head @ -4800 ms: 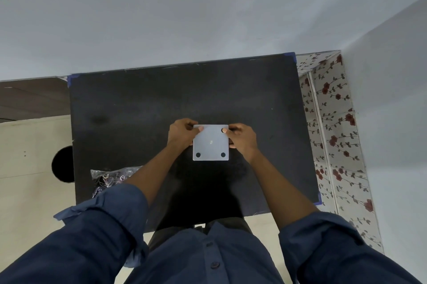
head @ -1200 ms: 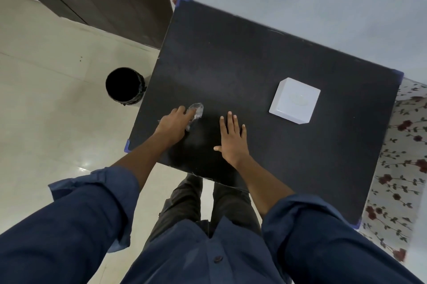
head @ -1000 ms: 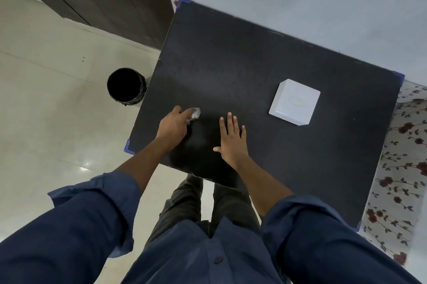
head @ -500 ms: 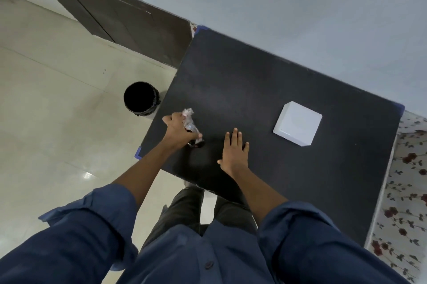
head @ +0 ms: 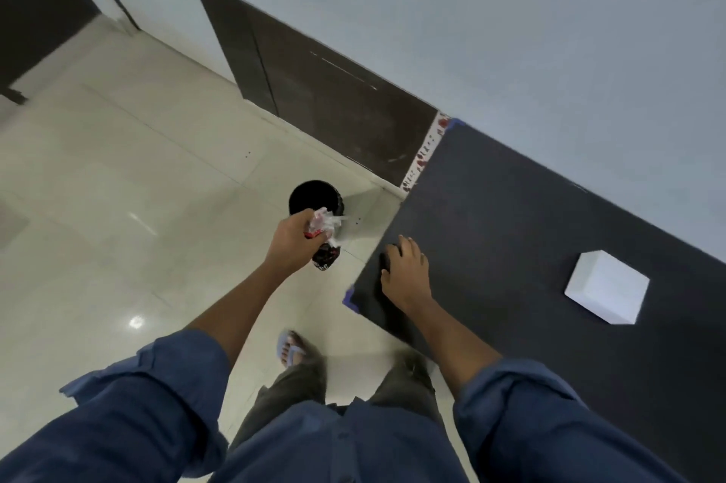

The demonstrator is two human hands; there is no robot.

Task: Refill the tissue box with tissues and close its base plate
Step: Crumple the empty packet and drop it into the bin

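Observation:
The white tissue box stands closed on the black table, toward its right side. My left hand is off the table's left edge, above the floor, shut on a crumpled plastic wrapper with red and black print. The wrapper hangs just in front of a black bin on the floor. My right hand rests near the table's near-left corner, its fingers curled over the left edge and holding nothing.
Pale tiled floor lies to the left of the table. A dark wooden panel runs along the wall behind the bin. My feet are on the floor by the table's corner.
My left hand has lifted the crumpled wrapper off the table and carried it left, out over the floor toward the bin. My right hand slid left to the table's corner. The view swung left.

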